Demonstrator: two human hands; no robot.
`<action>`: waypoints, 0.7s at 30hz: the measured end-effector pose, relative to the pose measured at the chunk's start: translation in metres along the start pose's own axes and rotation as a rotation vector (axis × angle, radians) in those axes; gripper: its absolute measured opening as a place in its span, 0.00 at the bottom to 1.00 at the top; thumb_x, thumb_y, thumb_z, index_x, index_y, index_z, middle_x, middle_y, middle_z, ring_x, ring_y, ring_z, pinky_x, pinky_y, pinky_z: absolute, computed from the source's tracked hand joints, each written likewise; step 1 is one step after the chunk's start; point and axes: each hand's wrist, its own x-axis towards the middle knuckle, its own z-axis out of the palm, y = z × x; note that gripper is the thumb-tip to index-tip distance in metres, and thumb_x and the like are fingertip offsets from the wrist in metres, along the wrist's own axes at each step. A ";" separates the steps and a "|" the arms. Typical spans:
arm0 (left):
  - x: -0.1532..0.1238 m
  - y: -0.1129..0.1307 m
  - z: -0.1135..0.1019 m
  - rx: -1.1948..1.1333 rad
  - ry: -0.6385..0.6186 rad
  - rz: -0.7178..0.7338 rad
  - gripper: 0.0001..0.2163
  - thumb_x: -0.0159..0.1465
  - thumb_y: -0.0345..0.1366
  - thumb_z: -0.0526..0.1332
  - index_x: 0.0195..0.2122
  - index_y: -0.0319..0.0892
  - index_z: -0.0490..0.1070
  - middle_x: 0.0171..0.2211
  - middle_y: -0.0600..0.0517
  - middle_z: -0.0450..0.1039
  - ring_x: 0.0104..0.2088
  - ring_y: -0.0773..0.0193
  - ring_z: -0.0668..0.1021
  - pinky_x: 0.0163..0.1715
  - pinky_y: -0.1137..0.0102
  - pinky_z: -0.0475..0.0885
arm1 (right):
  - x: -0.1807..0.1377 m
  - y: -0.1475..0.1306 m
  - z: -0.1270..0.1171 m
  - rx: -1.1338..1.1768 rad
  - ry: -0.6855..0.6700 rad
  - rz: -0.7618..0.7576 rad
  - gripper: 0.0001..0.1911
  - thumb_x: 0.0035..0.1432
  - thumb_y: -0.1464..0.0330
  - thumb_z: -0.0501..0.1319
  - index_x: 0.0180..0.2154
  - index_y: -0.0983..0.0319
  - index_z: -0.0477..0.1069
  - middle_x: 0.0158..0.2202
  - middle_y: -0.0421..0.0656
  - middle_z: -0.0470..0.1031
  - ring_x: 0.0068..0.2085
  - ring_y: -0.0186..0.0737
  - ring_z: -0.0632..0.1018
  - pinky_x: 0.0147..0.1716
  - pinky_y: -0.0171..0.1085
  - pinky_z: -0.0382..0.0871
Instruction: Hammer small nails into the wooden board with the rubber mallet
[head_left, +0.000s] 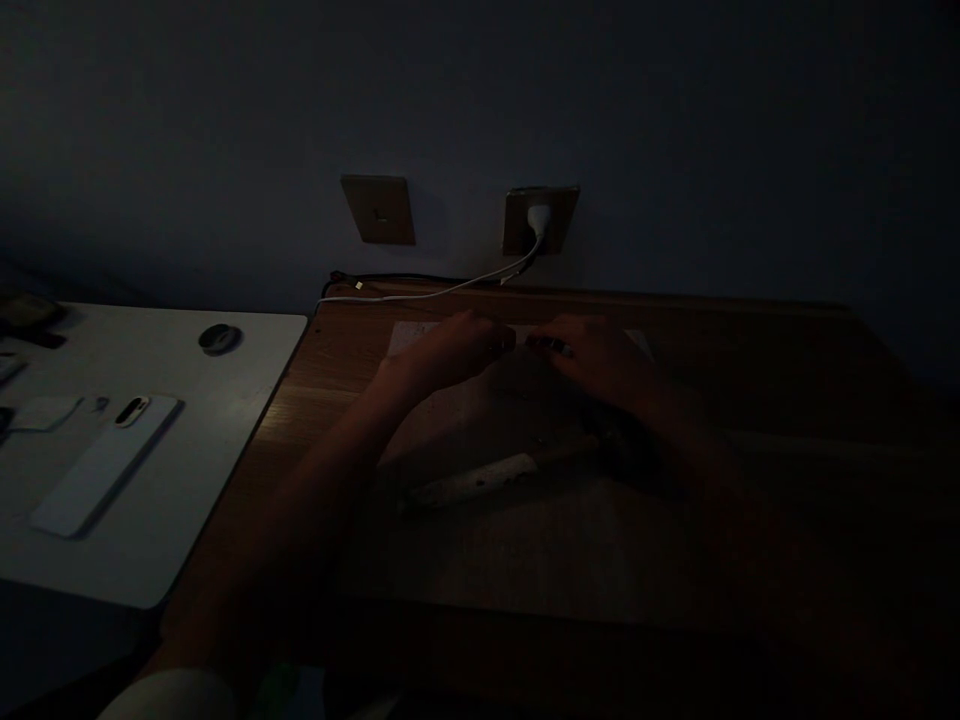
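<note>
Near the wall, my left hand (474,342) and my right hand (586,348) face each other with a small gap between their fingertips. Both have curled, closed fingers over the far part of a pale sheet (450,420). Dimness hides what they grip, if anything. A dark band shows at the fingers of my right hand. Nearer me on the sheet lies a long tool with a whitish, stained section (476,482); a brownish part runs right toward a dark end, partly lost in shadow under my right forearm. Its kind is unclear.
The sheet lies on a wooden table (300,385). At left, a white table (225,420) holds a phone (105,470) and a small round dark object (219,338). A white plug (538,216) sits in a wall socket, its cable (420,296) running along the table's back edge.
</note>
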 end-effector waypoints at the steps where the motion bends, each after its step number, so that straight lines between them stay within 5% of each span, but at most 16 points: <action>1: 0.000 0.001 0.000 0.021 -0.010 -0.004 0.13 0.67 0.22 0.59 0.43 0.40 0.82 0.40 0.46 0.84 0.37 0.60 0.83 0.38 0.69 0.72 | 0.000 -0.001 -0.001 0.000 -0.005 -0.002 0.14 0.66 0.75 0.60 0.48 0.62 0.82 0.48 0.52 0.83 0.50 0.53 0.82 0.51 0.48 0.73; 10: 0.001 0.013 -0.004 0.117 -0.033 -0.094 0.08 0.71 0.27 0.59 0.44 0.36 0.79 0.40 0.43 0.83 0.38 0.57 0.83 0.36 0.67 0.71 | -0.003 -0.007 -0.011 -0.023 -0.060 -0.015 0.13 0.64 0.74 0.60 0.46 0.63 0.81 0.47 0.50 0.84 0.48 0.50 0.82 0.50 0.44 0.72; 17: -0.009 0.028 -0.027 -0.039 0.123 0.003 0.05 0.69 0.27 0.62 0.41 0.39 0.78 0.36 0.50 0.81 0.33 0.64 0.79 0.34 0.70 0.68 | -0.015 -0.013 -0.036 -0.007 -0.074 -0.056 0.05 0.61 0.70 0.64 0.37 0.58 0.80 0.40 0.44 0.83 0.39 0.45 0.81 0.41 0.41 0.72; 21: -0.034 0.039 -0.016 -0.079 0.087 0.099 0.06 0.71 0.29 0.61 0.39 0.40 0.77 0.35 0.50 0.79 0.33 0.65 0.79 0.33 0.71 0.68 | -0.020 -0.029 -0.039 0.029 -0.232 -0.078 0.07 0.58 0.74 0.65 0.35 0.59 0.80 0.39 0.42 0.83 0.40 0.44 0.82 0.40 0.39 0.69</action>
